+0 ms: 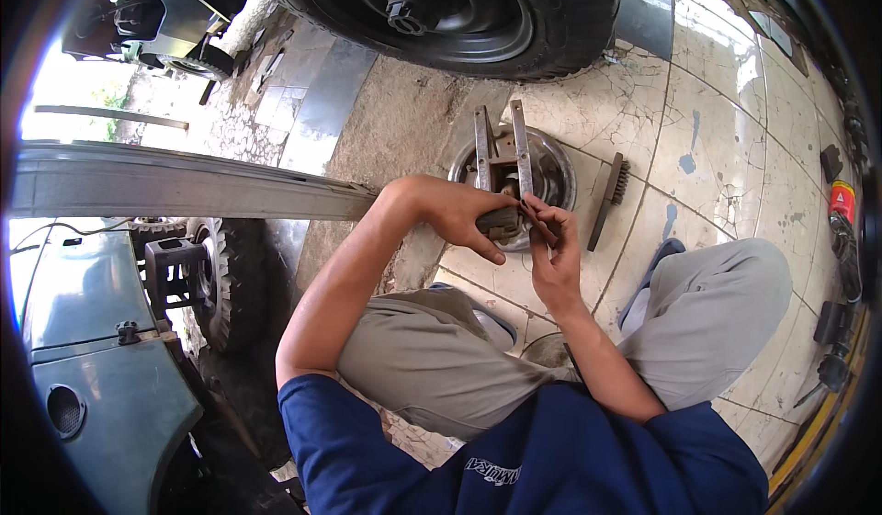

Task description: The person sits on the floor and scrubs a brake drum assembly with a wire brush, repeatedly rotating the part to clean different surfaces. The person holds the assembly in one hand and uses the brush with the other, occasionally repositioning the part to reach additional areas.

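In front of my knees, a metal bracket point(521, 152) with two long flat arms pointing away from me sits over a round metal wheel rim point(562, 168). My left hand point(462, 214) grips the bracket's near end from the left, the thumb stretched toward me; its fingers are partly hidden. A dark brownish block point(501, 222) shows beside that thumb. My right hand point(558, 256) is closed at the bracket's near right side, thumb and fingers pinching a thin rust-brown strip point(542, 225). Whether the strip is joined to the bracket cannot be made out.
A wire brush point(608, 204) lies on the tiles to the right. A large tyre point(560, 19) stands at the far side. On the left are a metal beam point(193, 181) and a green vehicle body point(101, 359). Tools, including a drill-like one point(834, 350), line the right edge.
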The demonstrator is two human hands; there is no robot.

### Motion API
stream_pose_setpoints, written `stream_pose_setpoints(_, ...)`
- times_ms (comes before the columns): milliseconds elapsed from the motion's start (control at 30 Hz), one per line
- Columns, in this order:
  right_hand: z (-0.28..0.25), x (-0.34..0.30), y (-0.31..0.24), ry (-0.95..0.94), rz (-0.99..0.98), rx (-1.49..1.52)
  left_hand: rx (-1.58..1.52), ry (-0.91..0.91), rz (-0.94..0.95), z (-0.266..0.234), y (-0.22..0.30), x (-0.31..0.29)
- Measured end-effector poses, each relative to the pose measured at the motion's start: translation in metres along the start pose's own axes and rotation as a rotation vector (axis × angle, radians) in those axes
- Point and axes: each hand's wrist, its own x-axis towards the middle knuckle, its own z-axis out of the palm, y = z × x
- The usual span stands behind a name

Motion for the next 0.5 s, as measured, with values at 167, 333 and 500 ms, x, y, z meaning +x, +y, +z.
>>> stream_pose_setpoints(167, 0.01, -0.002, 0.0, 0.087, 0.106, -0.024, 0.018, -0.025, -0.031, -0.002, 0.0, -0.003)
stream_pose_setpoints(333, 0.006, 0.001, 0.003, 0.135, 0.122, 0.007, -0.021, -0.049, -0.028, -0.005, 0.004, 0.001)
stream_pose_setpoints(500, 0.001, 0.006, 0.003, 0.119, 0.052, -0.162, 0.01, 0.009, 0.01, 0.0, -0.007, 0.002)
